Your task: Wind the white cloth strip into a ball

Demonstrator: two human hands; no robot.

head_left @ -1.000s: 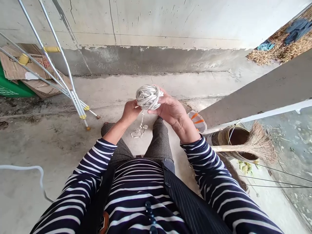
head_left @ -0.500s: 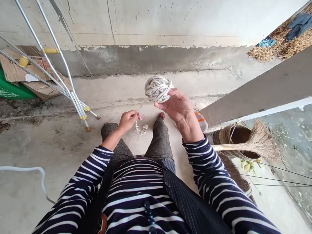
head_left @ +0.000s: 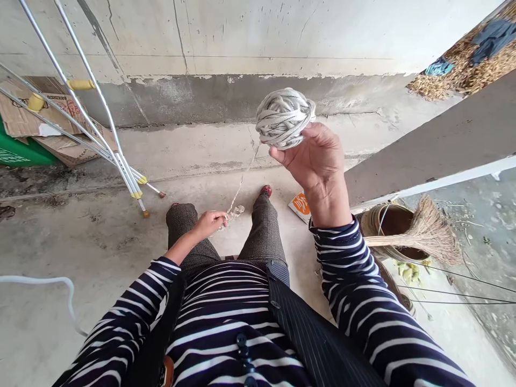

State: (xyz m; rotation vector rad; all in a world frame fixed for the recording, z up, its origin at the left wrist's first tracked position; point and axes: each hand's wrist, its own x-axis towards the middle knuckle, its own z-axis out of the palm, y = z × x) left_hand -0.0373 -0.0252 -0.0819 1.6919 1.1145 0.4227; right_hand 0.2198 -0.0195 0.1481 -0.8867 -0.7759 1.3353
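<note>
Here we see the right hand (head_left: 318, 161), upper centre, gripping the ball (head_left: 285, 119); the left hand (head_left: 208, 223), lower, pinches its string (head_left: 242, 176), apparently for tension.

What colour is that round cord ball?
The round cord ball is whitish with dark lines, clearest in the head view.

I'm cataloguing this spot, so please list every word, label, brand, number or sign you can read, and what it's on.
Nothing reads clearly enough to quote.
Cardboard: dark and red print, too blurred, partly behind the crutches.
Green object at the left edge: white lettering, too small.
White-and-orange item on the floor: orange marking, unclear and partly hidden.
Ball of white cord: no lettering visible.
</note>
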